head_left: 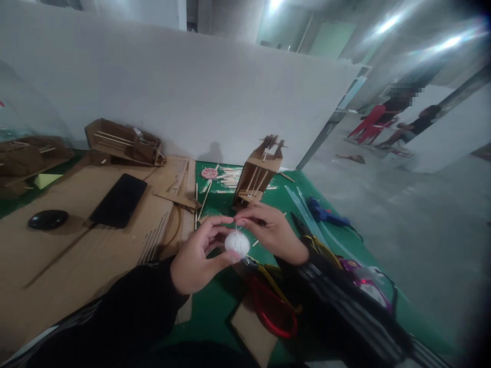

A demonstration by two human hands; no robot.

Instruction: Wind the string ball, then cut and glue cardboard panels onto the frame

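Note:
A ball of white string (238, 245) sits in my left hand (199, 255), with the thumb below it and the fingers behind. Just above the ball, my right hand (272, 230) pinches a thin strand that rises from it. The left forefinger meets the right fingertips there. Behind my hands a cardboard structure with wooden sticks (256, 174) stands upright on the green table. Red-handled scissors (282, 327) lie below my right wrist, next to yellow-handled pliers (322, 248).
On the left, a cardboard sheet (76, 255) carries a black phone (120, 199) and a black mouse (48, 220). More cardboard structures (125, 143) stand behind. A blue glue gun (328, 212) and loose sticks (230, 179) lie on the green table. A white partition (172, 92) rises at the back; people sit beyond.

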